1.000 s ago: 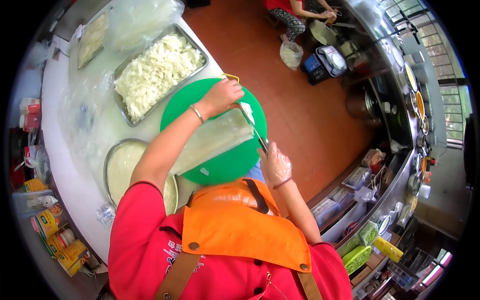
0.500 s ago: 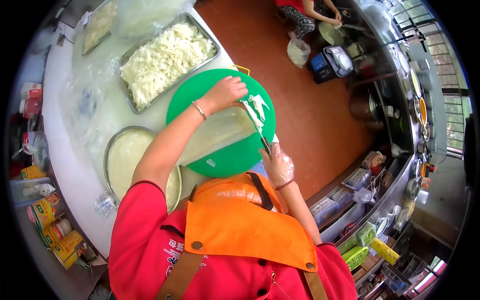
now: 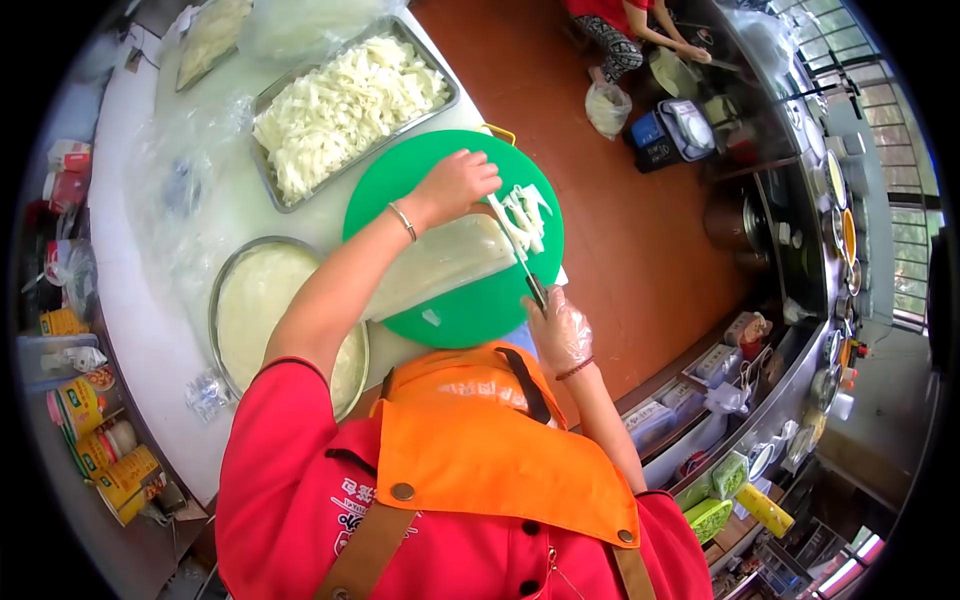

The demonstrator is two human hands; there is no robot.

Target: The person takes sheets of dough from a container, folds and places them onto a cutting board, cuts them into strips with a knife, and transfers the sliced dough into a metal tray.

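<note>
A folded, pale translucent noodle sheet lies across the round green cutting board. My right hand, in a clear plastic glove, grips the dark handle of a knife. Its thin blade crosses the sheet's right end. Just beyond that blade sits a small heap of cut white noodle strips. My left hand, with a bracelet at the wrist, is curled at the far end of the blade by the sheet's edge. Its fingertips are hidden, so what they press or hold does not show.
Behind the board stands a metal tray heaped with noodle strips. A round pan with a pale sheet or batter is at left. Plastic bags lie on the white table. Across the red floor, a person sits near a bin.
More cut strips now lie to the right of the blade. The knife and both hands stay at the sheet's right end. The whole view has shifted slightly.
</note>
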